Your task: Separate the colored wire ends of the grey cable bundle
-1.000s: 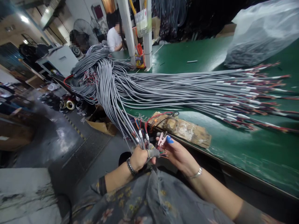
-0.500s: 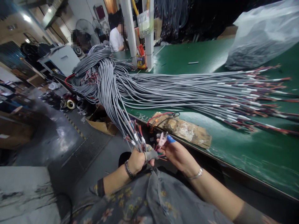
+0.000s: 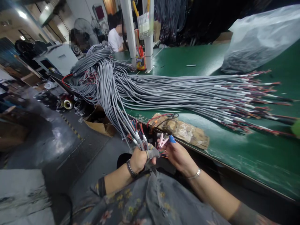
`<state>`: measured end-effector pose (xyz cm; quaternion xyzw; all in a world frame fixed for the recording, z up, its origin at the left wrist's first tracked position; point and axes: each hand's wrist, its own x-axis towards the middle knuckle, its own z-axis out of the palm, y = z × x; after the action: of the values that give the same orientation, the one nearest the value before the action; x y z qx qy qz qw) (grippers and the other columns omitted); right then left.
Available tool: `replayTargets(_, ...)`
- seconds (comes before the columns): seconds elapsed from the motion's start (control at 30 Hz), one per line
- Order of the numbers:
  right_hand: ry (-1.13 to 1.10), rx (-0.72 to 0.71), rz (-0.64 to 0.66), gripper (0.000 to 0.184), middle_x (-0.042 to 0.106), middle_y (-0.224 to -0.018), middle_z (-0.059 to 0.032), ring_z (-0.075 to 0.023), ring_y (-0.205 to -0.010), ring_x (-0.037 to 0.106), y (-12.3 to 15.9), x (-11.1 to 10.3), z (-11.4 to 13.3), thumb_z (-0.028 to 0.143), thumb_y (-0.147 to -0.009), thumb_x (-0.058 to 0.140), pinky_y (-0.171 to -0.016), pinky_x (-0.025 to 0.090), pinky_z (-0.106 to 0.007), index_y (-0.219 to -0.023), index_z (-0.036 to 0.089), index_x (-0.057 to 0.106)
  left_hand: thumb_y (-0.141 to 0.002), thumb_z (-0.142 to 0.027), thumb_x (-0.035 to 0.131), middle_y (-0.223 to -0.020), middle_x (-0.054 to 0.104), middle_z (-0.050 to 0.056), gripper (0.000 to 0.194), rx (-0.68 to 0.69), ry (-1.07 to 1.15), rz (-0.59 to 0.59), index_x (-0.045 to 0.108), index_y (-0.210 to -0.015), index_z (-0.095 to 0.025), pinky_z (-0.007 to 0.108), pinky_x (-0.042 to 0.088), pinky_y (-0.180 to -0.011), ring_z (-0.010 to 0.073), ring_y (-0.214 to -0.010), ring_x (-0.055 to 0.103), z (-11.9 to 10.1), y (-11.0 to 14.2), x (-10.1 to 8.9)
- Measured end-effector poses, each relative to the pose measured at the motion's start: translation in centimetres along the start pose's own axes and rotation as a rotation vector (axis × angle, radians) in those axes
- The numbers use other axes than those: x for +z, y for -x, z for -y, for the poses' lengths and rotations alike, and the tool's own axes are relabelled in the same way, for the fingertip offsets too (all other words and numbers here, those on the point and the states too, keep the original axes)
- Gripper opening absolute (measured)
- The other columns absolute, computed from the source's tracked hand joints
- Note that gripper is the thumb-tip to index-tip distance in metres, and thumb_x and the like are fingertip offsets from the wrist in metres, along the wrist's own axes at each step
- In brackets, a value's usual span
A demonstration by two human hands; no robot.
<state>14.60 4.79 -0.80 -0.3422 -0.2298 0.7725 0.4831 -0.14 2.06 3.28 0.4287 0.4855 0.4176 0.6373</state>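
Observation:
My left hand (image 3: 140, 158) is closed around the ends of several grey cables (image 3: 131, 129) whose stripped red, blue and white wires stick up above my fist. A grey finger cot covers one finger. My right hand (image 3: 176, 153), with a blue cot on a fingertip, pinches a small pink clip-like tool (image 3: 162, 140) just right of those wire ends. The cables run up from my fist to the big grey cable bundle (image 3: 164, 90) lying across the green table (image 3: 234, 153).
A worn cardboard pad (image 3: 185, 129) with thin red and black wires lies at the table's near edge. A large plastic bag (image 3: 260, 40) sits far right. White posts (image 3: 147, 34) stand at the back. A person in white sits behind them. A cardboard box (image 3: 99, 123) lies on the floor.
My hands stayed close together near the table edge; the held cable ends shifted slightly and the pink tool tilted a little. The view drifted slightly.

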Motion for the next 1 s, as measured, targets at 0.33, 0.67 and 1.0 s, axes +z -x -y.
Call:
replayTargets(0.33, -0.07, 0.099, 0.134, 0.049, 0.065, -0.061, -0.0019, -0.0178, -0.06, 0.058, -0.8, 0.1, -0.6, 0.067, -0.066, 0.069, -0.064, 0.045, -0.032, -0.075, 0.019, 0.069, -0.066, -0.04, 0.07, -0.037, 0.049, 0.001, 0.039, -0.04, 0.001, -0.006, 0.054, -0.04, -0.015, 0.024, 0.03, -0.048, 0.0083, -0.04, 0.041, -0.1, -0.4, 0.3)
replayTargets(0.67, -0.141, 0.103, 0.064, 0.043, 0.068, -0.068, -0.0015, -0.0158, -0.059, 0.057, -0.6, 0.3, -0.5, 0.061, -0.065, 0.074, -0.064, 0.046, -0.03, -0.078, 0.02, 0.07, -0.068, -0.048, 0.069, -0.038, 0.05, 0.001, 0.046, -0.009, -0.063, -0.017, 0.053, -0.039, -0.016, 0.025, 0.033, -0.049, 0.0088, -0.041, 0.043, 0.2, -0.2, 0.2)
replayTargets(1.0, -0.185, 0.136, 0.115, 0.039, 0.072, -0.076, -0.0014, -0.0159, -0.065, 0.061, 0.2, 0.6, 0.4, 0.058, -0.063, 0.077, -0.067, 0.049, -0.03, -0.075, 0.022, 0.07, -0.07, -0.043, 0.068, -0.04, 0.051, 0.001, 0.04, 0.01, -0.06, -0.017, 0.054, -0.043, -0.016, 0.024, 0.033, -0.049, 0.0089, -0.041, 0.043, 0.6, 0.0, 0.2)
